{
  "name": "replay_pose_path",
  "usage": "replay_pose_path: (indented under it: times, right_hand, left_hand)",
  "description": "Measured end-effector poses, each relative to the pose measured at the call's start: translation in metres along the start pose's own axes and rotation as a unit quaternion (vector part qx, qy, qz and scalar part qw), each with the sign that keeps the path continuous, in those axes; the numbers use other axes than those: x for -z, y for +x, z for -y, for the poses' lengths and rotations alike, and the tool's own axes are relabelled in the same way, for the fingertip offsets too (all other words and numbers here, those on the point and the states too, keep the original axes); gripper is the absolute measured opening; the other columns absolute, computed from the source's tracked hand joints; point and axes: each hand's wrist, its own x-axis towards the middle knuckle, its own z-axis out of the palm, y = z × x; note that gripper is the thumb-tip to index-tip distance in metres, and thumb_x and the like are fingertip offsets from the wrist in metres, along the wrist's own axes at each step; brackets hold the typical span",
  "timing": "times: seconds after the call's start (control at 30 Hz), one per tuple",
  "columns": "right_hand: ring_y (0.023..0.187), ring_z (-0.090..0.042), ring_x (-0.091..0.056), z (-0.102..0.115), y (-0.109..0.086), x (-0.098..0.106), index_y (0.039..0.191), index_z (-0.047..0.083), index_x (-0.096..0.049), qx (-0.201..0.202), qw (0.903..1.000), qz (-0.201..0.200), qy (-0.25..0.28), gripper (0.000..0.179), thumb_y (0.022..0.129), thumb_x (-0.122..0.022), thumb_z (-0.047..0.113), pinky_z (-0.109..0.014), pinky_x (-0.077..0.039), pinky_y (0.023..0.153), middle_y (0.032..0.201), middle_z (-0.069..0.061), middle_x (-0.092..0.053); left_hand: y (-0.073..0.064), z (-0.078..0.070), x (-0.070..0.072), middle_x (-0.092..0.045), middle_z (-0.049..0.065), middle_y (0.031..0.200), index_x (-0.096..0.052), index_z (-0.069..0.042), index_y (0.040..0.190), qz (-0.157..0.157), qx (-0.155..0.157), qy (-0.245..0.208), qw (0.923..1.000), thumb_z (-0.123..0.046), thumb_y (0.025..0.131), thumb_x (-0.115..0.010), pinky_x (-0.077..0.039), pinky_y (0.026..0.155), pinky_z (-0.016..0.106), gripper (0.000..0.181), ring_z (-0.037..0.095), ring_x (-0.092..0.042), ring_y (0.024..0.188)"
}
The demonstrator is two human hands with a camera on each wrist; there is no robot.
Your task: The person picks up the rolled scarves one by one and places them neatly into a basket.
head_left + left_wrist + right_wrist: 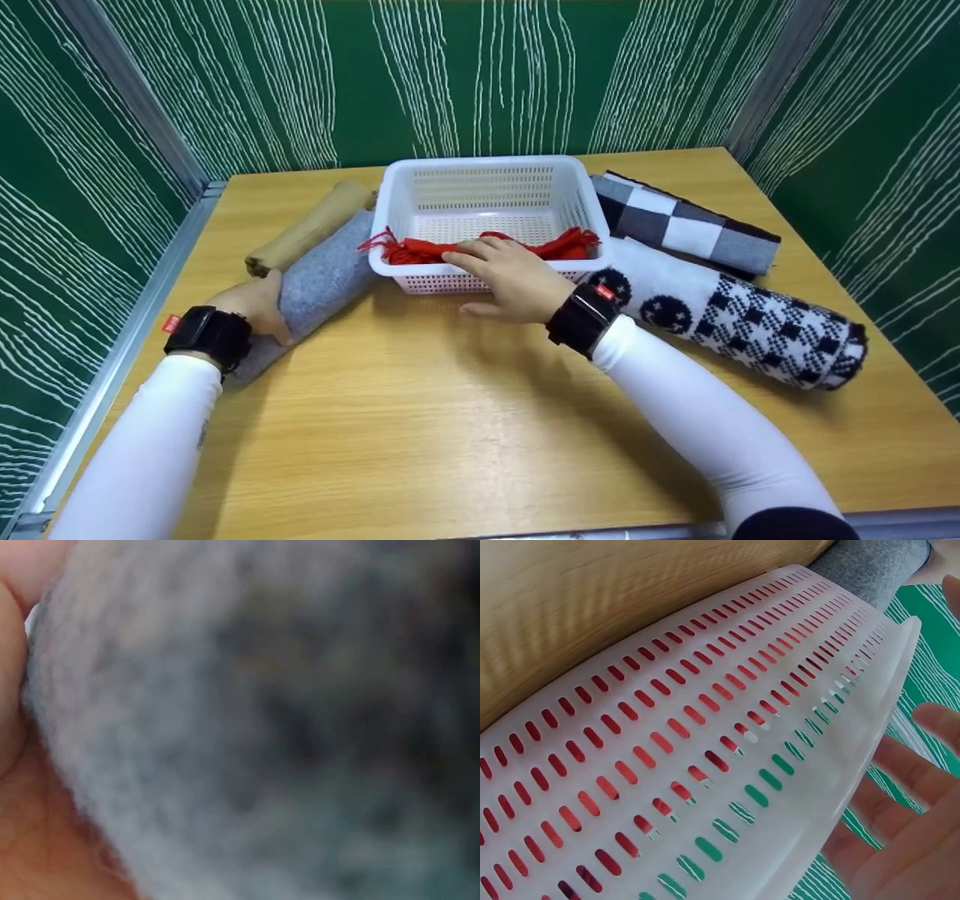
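My left hand [259, 304] grips the near part of a rolled grey scarf [326, 270] that lies slantwise on the table. In the left wrist view its fuzzy knit [180, 720] fills most of the picture, with parts of the hand along the left edge. A red fringed scarf [427, 252] lies along the front inside of a white plastic basket [491, 166]. Over the basket's front rim reaches my right hand [517, 281], its fingers extended and spread above the red scarf. Whether they touch the scarf cannot be told.
A tan roll [311, 225] lies behind the grey one. Right of the basket are a black, white and grey checked folded cloth [682, 225] and a black-and-white patterned roll [742, 326]. Green panels [480, 82] with white lines enclose the wooden table [420, 450].
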Motion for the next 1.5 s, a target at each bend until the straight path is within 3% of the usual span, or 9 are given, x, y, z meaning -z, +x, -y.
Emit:
replay_pose_path:
  times: [0.37, 0.57, 0.77, 1.0, 1.23, 1.5]
  right_hand:
    - [0.147, -0.040, -0.052, 0.004, 0.003, -0.003, 0.164, 0.012, -0.047, 0.023, 0.9996, -0.014, 0.003, 0.080, 0.099, -0.078, 0.046, -0.060, -0.040, 0.126, 0.161, -0.018, -0.054]
    - [0.150, -0.040, -0.050, 0.009, 0.005, -0.003, 0.164, 0.012, -0.047, 0.022, 0.9997, -0.009, 0.006, 0.081, 0.098, -0.079, 0.046, -0.061, -0.038, 0.126, 0.162, -0.018, -0.053]
    - [0.148, -0.039, -0.052, 0.015, 0.010, -0.003, 0.164, 0.013, -0.047, 0.030, 0.9995, -0.010, 0.000, 0.081, 0.098, -0.078, 0.049, -0.060, -0.041, 0.124, 0.162, -0.016, -0.054]
    - [0.147, -0.040, -0.052, 0.022, 0.017, -0.001, 0.164, 0.012, -0.048, 0.047, 0.9988, -0.011, 0.001, 0.081, 0.098, -0.078, 0.049, -0.060, -0.044, 0.121, 0.161, -0.017, -0.054]
    - [0.149, -0.040, -0.051, 0.030, 0.024, 0.000, 0.163, 0.012, -0.049, 0.058, 0.9982, -0.014, 0.007, 0.081, 0.097, -0.081, 0.044, -0.059, -0.042, 0.124, 0.161, -0.018, -0.054]
    - [0.151, -0.040, -0.050, 0.038, 0.032, -0.001, 0.163, 0.012, -0.049, 0.066, 0.9977, -0.014, -0.005, 0.081, 0.097, -0.081, 0.045, -0.059, -0.042, 0.124, 0.162, -0.017, -0.053]
  left_hand:
    - [-0.004, 0.017, 0.001, -0.039, 0.049, 0.157, -0.020, 0.014, 0.162, -0.006, -0.003, -0.002, 1.0000, -0.019, 0.076, -0.092, -0.042, 0.117, 0.073, 0.116, 0.063, -0.047, 0.143]
    - [-0.001, 0.028, 0.000, -0.050, 0.046, 0.150, -0.031, 0.009, 0.157, -0.020, -0.022, 0.002, 0.9996, -0.012, 0.071, -0.093, -0.046, 0.113, 0.072, 0.108, 0.061, -0.053, 0.137]
    - [-0.003, 0.034, 0.001, -0.051, 0.045, 0.149, -0.031, 0.009, 0.158, -0.023, -0.017, 0.008, 0.9996, -0.009, 0.070, -0.093, -0.046, 0.113, 0.072, 0.109, 0.062, -0.054, 0.135]
    - [-0.008, 0.036, 0.002, -0.058, 0.045, 0.140, -0.048, 0.011, 0.141, -0.035, -0.023, 0.011, 0.9991, -0.005, 0.069, -0.092, -0.050, 0.107, 0.073, 0.086, 0.061, -0.059, 0.128]
    - [-0.007, 0.043, 0.002, -0.058, 0.044, 0.141, -0.050, 0.005, 0.149, -0.043, -0.030, 0.020, 0.9984, 0.000, 0.065, -0.090, -0.050, 0.105, 0.075, 0.094, 0.062, -0.059, 0.127]
    - [-0.012, 0.047, 0.003, -0.062, 0.040, 0.137, -0.058, -0.005, 0.146, -0.060, -0.035, 0.047, 0.9965, 0.007, 0.060, -0.088, -0.055, 0.094, 0.075, 0.092, 0.061, -0.060, 0.122]
